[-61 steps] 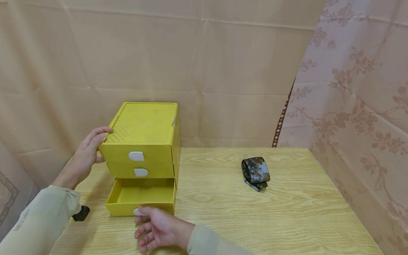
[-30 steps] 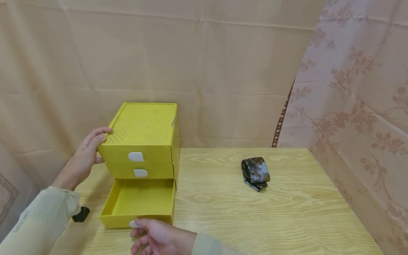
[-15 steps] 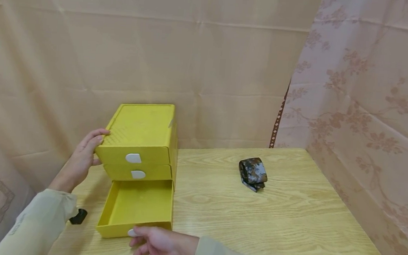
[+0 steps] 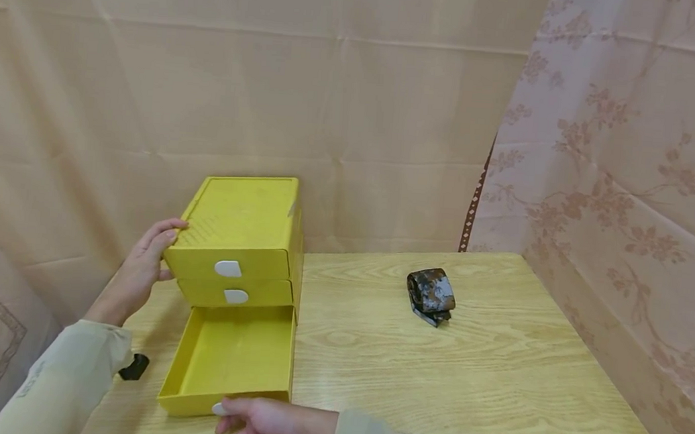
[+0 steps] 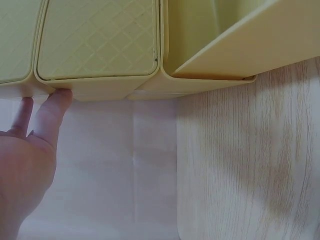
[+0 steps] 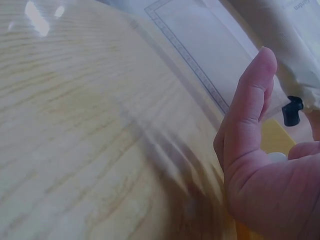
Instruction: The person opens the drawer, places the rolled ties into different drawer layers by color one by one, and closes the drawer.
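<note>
A yellow drawer unit (image 4: pixel 239 213) with white tabs stands on the wooden table at the left. Its bottom drawer (image 4: pixel 231 363) is pulled far out, and no object shows inside; the upper two are closed. My right hand (image 4: pixel 278 427) pinches the bottom drawer's white tab (image 4: pixel 220 409) between thumb and fingers, the other fingers hanging below. Against the unit's left side, near the top front corner, my left hand (image 4: pixel 138 269) rests; its extended fingertips (image 5: pixel 62 95) touch the side wall in the left wrist view.
A rolled camouflage-patterned bundle (image 4: pixel 431 295) lies on the table (image 4: pixel 432 384) right of the unit. Close behind the unit hangs a beige curtain (image 4: pixel 389 146), with a floral one (image 4: pixel 627 196) along the right edge. A small black piece (image 4: pixel 134 367) shows beside the left cuff.
My right hand has drawn the bottom drawer toward me, so more of its inside shows. My left hand stays on the unit's side. The camera view has shifted slightly.
</note>
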The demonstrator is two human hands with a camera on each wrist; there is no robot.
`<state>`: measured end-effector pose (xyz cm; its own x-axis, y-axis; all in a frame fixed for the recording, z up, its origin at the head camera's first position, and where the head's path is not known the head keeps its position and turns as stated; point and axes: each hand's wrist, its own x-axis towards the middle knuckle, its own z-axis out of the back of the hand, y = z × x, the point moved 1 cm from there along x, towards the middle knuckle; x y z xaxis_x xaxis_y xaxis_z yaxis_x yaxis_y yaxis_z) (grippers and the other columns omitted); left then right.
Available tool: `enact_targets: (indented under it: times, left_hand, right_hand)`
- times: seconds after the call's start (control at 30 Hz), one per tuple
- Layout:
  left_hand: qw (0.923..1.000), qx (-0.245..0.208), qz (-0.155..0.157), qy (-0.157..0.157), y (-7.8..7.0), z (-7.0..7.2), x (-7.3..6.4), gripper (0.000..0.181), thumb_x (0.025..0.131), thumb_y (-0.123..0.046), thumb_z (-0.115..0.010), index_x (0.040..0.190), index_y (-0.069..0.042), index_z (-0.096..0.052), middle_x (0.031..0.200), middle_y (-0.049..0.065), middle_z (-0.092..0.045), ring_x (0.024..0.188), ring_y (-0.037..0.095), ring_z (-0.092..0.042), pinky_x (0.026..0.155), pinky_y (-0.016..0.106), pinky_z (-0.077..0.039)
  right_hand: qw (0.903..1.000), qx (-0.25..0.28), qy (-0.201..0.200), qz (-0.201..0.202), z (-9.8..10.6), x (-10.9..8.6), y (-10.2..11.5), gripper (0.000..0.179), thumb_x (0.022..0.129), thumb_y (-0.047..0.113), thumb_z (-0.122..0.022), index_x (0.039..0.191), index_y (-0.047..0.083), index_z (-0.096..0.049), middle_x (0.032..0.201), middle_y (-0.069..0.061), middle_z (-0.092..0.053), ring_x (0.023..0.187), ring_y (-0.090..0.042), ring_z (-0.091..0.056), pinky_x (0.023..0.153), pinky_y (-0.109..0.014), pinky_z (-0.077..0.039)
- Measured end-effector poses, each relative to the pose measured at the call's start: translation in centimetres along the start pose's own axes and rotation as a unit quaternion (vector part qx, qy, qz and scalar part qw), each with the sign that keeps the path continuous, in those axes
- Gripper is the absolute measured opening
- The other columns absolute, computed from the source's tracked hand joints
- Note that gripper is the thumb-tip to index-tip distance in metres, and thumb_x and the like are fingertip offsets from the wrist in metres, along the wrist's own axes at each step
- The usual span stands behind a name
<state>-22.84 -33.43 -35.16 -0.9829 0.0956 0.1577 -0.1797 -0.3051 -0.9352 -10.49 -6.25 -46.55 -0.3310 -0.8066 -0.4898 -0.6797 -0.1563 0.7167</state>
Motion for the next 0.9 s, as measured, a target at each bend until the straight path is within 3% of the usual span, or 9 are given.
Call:
enact_targets:
  times: [0.53, 0.9]
  left_hand:
    - [1.0, 0.007, -0.006, 0.003, 0.0, 0.1, -0.1, 0.041, 0.109, -0.05, -0.033, 0.143, -0.027, -0.042, 0.143, 0.001, -0.036, 0.112, 0.013, -0.053, 0.079, 0.03, -0.055]
    - [0.9976, -0.066, -0.021, 0.0, 0.3, 0.0, 0.2, 0.031, 0.111, -0.039, -0.04, 0.137, -0.024, -0.048, 0.13, -0.002, -0.044, 0.1, 0.011, -0.057, 0.073, 0.03, -0.056]
  right_hand:
    - [0.9995, -0.03, -0.004, 0.001, -0.6, -0.3, -0.9, 0.027, 0.104, 0.046, -0.048, 0.096, 0.022, -0.057, 0.067, 0.007, -0.055, 0.05, -0.002, -0.044, 0.048, -0.015, -0.035]
    - [0.9991, -0.043, 0.001, 0.0, -0.5, -0.1, -1.1, 0.027, 0.105, 0.044, -0.046, 0.096, 0.022, -0.057, 0.069, 0.008, -0.055, 0.052, 0.0, -0.043, 0.05, -0.014, -0.035]
